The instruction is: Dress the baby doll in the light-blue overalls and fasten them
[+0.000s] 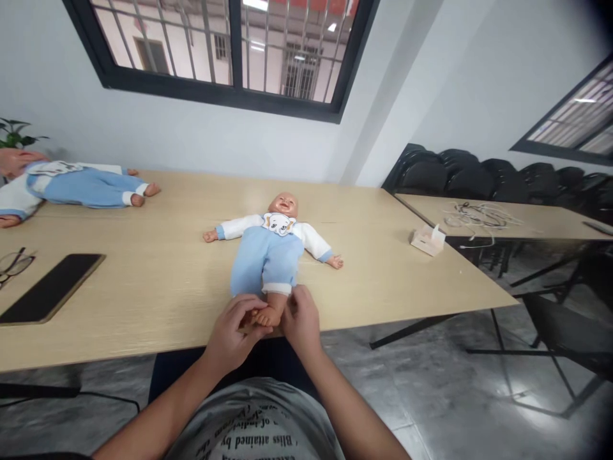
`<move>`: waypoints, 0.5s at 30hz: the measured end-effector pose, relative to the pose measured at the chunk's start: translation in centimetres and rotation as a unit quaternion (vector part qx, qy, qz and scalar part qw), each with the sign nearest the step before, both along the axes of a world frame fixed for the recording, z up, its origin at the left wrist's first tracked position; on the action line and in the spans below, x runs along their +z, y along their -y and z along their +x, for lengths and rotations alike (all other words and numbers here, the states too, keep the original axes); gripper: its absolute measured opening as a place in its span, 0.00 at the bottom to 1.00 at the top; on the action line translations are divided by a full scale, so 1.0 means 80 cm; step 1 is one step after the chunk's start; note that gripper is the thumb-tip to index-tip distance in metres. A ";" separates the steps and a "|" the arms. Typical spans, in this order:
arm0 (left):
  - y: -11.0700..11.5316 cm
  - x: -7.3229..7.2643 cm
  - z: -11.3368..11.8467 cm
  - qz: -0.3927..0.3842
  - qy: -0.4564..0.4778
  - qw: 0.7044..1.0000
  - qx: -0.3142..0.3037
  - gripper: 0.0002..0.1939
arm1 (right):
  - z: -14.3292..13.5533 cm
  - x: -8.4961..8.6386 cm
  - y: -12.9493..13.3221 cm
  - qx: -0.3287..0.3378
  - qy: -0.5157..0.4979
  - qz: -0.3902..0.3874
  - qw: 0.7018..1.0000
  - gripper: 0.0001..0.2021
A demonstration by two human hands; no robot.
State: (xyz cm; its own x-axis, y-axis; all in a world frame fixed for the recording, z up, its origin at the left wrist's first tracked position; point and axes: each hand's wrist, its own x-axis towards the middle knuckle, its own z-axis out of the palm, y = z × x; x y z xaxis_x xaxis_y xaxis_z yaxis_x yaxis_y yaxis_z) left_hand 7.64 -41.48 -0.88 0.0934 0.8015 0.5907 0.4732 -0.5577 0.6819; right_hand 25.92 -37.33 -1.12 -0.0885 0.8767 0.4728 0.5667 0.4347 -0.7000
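Note:
A baby doll (pixel 282 239) lies on its back on the table, feet toward me and arms spread. It wears light blue trousers (pixel 268 255) and a white top with blue cuffs and a bear-face bib (pixel 279 223). My left hand (pixel 238 329) is closed on the doll's bare foot (pixel 269 315), thumb below and fingers above. Against the other side of the ankle, by the white trouser cuff (pixel 276 288), my right hand (pixel 302 317) is curled shut on the leg; its fingertips are partly hidden. The doll's other foot is mostly hidden behind my left fingers.
A second, similarly dressed doll (pixel 90 185) lies at the far left. A black phone (pixel 52 287) and glasses (pixel 14 263) rest nearer on the table (pixel 158 275). Toward the right edge stands a small open box (pixel 428 241). White cables (pixel 479 216) cover part of another table; black chairs (pixel 467 176) stand behind.

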 end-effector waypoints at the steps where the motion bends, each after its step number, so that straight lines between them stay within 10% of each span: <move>1: -0.001 -0.001 0.000 0.004 0.002 1.000 0.003 0.12 | -0.001 0.000 -0.004 0.002 -0.017 0.005 1.000 0.06; 10: -0.007 -0.014 -0.001 0.009 -0.021 1.000 0.009 0.13 | 0.012 -0.011 0.037 0.080 0.025 0.013 0.996 0.09; 15: -0.011 -0.014 0.009 0.065 -0.137 0.987 -0.053 0.15 | 0.037 0.003 0.060 -0.007 0.013 0.027 1.000 0.09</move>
State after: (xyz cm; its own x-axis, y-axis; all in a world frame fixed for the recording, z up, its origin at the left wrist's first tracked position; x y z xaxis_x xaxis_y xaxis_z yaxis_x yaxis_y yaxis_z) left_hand 8.32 -40.63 -2.01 0.3431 0.6979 0.6287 0.5644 -0.6882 0.4559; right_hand 28.85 -42.11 -0.85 -0.0892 0.8515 0.5168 0.5913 0.4628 -0.6605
